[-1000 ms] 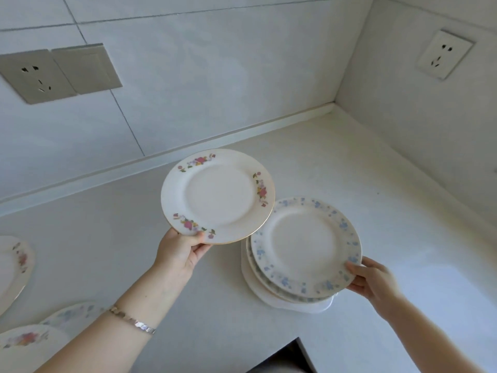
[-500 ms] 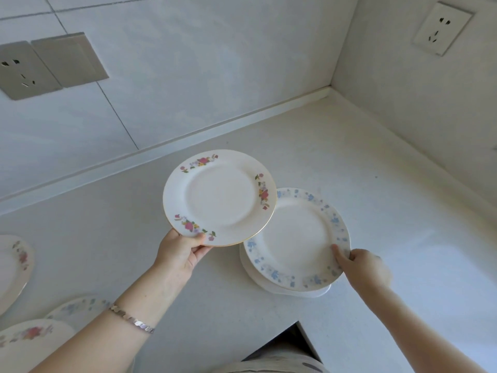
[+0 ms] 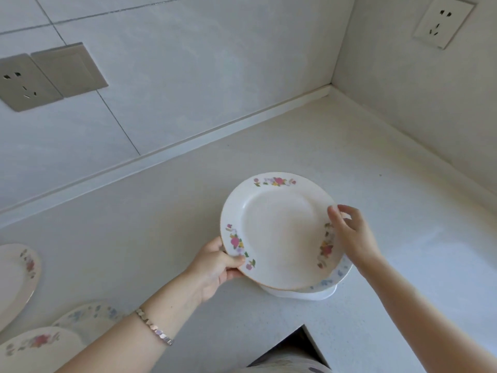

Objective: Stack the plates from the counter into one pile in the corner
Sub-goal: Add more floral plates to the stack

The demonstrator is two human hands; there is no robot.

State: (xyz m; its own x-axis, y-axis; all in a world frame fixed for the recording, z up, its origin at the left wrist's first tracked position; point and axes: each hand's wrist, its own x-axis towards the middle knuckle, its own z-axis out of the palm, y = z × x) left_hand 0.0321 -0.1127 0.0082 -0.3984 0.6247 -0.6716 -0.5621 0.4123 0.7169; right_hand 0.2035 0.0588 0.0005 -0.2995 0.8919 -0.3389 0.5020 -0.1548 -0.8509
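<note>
Head view shows the flowered plate [image 3: 279,230] lying over the pile [image 3: 333,278] on the tabletop [image 3: 403,211], the pile sitting at about 5 o'clock of the frame, short of the wall corner at 1 o'clock. Left hand [image 3: 217,267] pinches the plate's rim at its 8 o'clock edge, thumb on top. Right hand [image 3: 352,235] rests at the 3 o'clock edge, fingers loosely spread and touching the rim; whether it bears any weight cannot be told. A blue-patterned rim and a white plate beneath show under the flowered one. Progress is judged partial: several plates are gathered, but three loose plates [image 3: 18,275] lie at 8 o'clock, and the pile seems well apart from the corner itself. Against half a second earlier, the flowered plate has moved from beside the pile, at its 10 o'clock, to over it, and the right hand has shifted from the blue plate's edge to the flowered one's.
</note>
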